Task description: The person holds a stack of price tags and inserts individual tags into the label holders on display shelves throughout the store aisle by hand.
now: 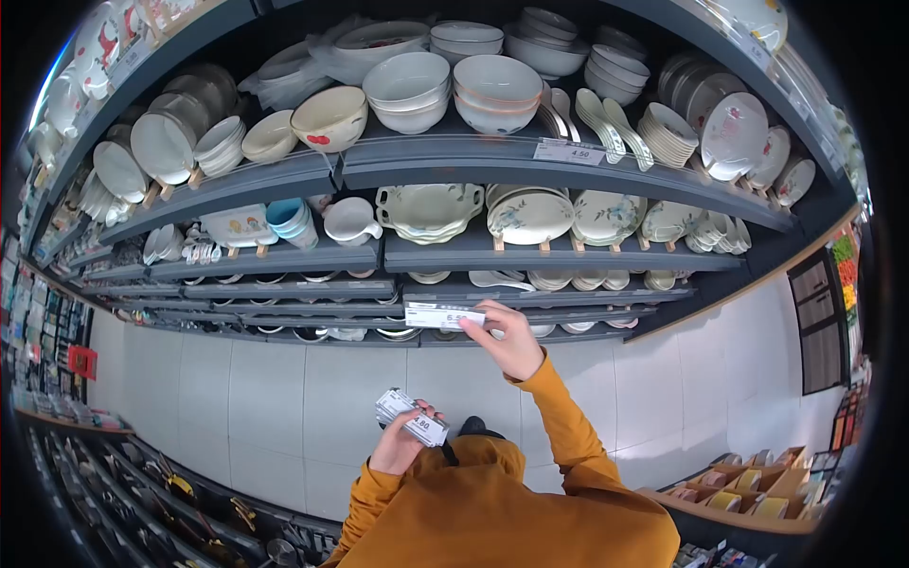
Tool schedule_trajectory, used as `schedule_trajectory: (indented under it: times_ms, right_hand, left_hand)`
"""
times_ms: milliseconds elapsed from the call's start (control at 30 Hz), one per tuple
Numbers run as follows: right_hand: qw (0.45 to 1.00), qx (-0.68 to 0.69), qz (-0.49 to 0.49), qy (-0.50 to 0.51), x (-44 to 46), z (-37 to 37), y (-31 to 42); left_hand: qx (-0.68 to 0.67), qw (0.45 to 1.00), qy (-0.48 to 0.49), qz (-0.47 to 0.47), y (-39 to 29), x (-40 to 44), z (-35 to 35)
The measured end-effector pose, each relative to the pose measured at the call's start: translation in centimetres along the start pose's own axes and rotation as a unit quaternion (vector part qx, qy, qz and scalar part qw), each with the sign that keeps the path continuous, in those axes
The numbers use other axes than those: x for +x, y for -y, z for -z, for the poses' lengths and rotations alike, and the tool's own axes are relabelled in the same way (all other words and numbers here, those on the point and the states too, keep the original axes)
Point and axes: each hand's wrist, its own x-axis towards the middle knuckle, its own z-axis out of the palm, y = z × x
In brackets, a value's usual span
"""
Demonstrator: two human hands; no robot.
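Note:
Between the thumb and fingers of my right hand is a single white price tag, held out in front of the lower shelves. My left hand is closed round a stack of price tags, low and close to my body; the top one reads 4.80. Ahead, the shelf rail carries a price tag reading 4.50. Above that rail stand stacked white bowls and a cream bowl. One tier down are scalloped dishes and floral oval plates.
White soup spoons and upright plates fill the right of the upper shelf. Blue cups stand lower left. Pale floor tiles lie below. Behind me are a wooden divided bin and dark racks.

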Motion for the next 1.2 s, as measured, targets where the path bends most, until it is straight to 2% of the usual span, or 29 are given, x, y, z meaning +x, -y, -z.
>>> schedule_trajectory:
  times_ms: [167, 433, 633, 733, 833, 900, 967, 1033, 1100, 1167, 1200]
  right_hand:
    - [0.999, 0.026, -0.017, 0.034, 0.0, 0.0, 1.1]
    - [0.997, 0.079, -0.011, 0.009, -1.0, 0.8, 0.4]
    - [0.999, 0.028, -0.040, 0.016, -1.4, 0.3, -0.6]
    - [0.997, -0.069, 0.027, 0.036, -0.6, -0.5, -0.2]
    - [0.995, -0.077, 0.055, 0.038, 1.1, -2.1, 2.0]
    - [0.995, -0.073, 0.011, 0.066, 3.0, -2.9, 3.5]
    - [0.989, -0.087, 0.115, 0.010, 5.6, -4.7, 6.5]
    - [0.967, -0.168, 0.190, -0.013, 8.3, -5.9, 8.6]
    - [0.969, -0.183, 0.165, 0.002, 11.2, -7.2, 10.8]
    - [0.973, -0.140, 0.186, -0.001, 14.4, -8.7, 12.6]
    - [0.958, -0.176, 0.225, -0.022, 16.1, -9.3, 13.1]
  left_hand:
    - [-0.065, 0.997, -0.025, -0.016, 1.9, -0.5, -0.7]
    - [-0.015, 1.000, 0.003, -0.016, 1.0, 0.2, -1.5]
    - [-0.022, 0.999, 0.013, -0.023, 0.1, -0.1, -1.5]
    - [-0.015, 1.000, 0.018, -0.012, -0.1, -0.2, -1.3]
    - [-0.037, 0.999, 0.030, -0.024, -0.3, -1.0, -0.8]
    - [-0.046, 0.998, 0.028, -0.016, -0.6, -1.4, 0.3]
    - [-0.041, 0.999, 0.032, -0.011, -1.5, -1.8, 1.2]
    - [-0.031, 0.999, 0.029, -0.012, -3.3, -2.5, 2.0]
    - [-0.029, 0.999, 0.039, -0.013, -5.3, -3.1, 3.2]
    - [-0.016, 0.998, 0.061, -0.020, -7.3, -3.4, 5.4]
    - [-0.007, 0.997, 0.071, -0.022, -8.7, -3.7, 6.4]
